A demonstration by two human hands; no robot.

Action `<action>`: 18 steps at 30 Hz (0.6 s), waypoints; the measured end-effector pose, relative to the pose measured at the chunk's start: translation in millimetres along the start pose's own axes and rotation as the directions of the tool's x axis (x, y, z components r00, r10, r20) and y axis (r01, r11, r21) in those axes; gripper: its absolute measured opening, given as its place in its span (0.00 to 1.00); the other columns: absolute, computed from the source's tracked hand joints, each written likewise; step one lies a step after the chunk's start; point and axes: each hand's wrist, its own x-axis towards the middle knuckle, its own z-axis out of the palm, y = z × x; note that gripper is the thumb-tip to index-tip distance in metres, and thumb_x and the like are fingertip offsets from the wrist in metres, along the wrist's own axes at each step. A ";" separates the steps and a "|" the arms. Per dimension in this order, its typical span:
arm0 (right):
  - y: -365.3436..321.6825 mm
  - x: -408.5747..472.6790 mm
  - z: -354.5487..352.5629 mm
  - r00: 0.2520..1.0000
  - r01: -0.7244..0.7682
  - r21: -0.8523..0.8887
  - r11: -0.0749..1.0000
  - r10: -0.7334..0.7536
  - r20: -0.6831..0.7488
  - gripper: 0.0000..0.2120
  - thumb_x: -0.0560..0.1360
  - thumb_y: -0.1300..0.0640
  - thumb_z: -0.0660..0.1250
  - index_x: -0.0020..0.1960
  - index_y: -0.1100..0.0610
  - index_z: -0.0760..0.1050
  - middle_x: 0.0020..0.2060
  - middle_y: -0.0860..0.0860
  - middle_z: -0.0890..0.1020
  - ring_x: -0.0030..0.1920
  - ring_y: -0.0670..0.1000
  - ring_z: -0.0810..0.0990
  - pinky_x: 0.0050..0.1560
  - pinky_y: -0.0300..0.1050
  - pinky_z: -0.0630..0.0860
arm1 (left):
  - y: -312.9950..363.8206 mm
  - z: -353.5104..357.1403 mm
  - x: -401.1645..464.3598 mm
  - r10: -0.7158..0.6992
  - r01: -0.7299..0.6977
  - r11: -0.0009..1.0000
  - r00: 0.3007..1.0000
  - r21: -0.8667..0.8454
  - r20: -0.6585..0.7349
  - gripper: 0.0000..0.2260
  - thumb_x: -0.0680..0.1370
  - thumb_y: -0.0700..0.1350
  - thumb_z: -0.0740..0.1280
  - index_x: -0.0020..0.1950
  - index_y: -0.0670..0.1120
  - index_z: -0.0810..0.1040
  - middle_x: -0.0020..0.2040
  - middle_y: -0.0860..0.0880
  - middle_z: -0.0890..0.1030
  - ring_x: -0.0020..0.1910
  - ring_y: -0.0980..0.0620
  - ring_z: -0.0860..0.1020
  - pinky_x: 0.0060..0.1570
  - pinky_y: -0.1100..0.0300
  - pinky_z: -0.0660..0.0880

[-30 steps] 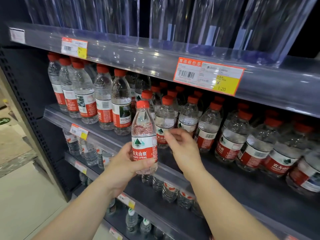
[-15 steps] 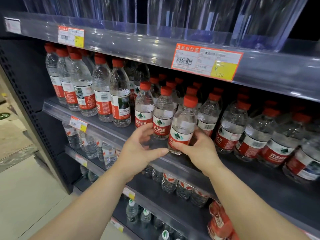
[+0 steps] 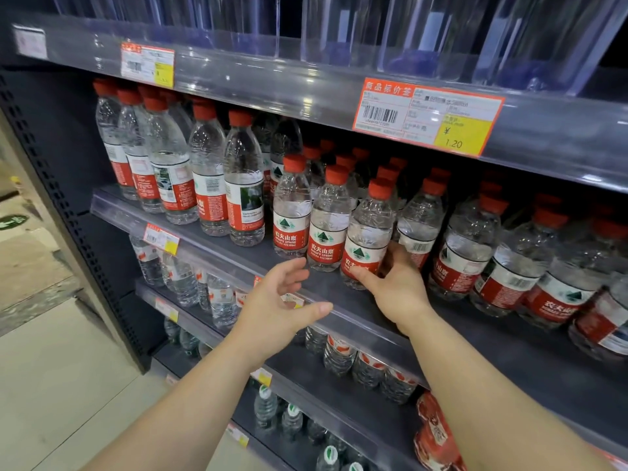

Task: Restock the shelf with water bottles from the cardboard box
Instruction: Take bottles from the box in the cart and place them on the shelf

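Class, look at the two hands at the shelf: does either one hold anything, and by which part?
The right hand has a grip on a small water bottle, low on its red label. The left hand is open, holding nothing.

Right hand (image 3: 397,290) fingers behind a bottle (image 3: 368,232) hidden, red pack (image 3: 436,436) cut off below, far-left price tag (image 3: 30,42) blurred

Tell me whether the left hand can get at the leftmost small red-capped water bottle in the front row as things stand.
Probably yes. The left hand is open and empty just below and in front of that small red-capped clear plastic bottle, with only bare grey shelf between them. The right hand is on a bottle farther right.
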 end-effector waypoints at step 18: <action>-26.5 -167.6 -121.2 0.980 -0.068 -0.774 0.630 0.187 0.066 0.31 0.80 0.38 0.47 0.79 0.47 0.44 0.79 0.51 0.45 0.78 0.57 0.37 0.75 0.59 0.36 | 104.8 81.6 -82.0 -0.103 -0.348 0.403 0.902 0.846 0.420 0.28 0.82 0.60 0.50 0.80 0.52 0.48 0.81 0.45 0.44 0.79 0.43 0.42 0.76 0.43 0.41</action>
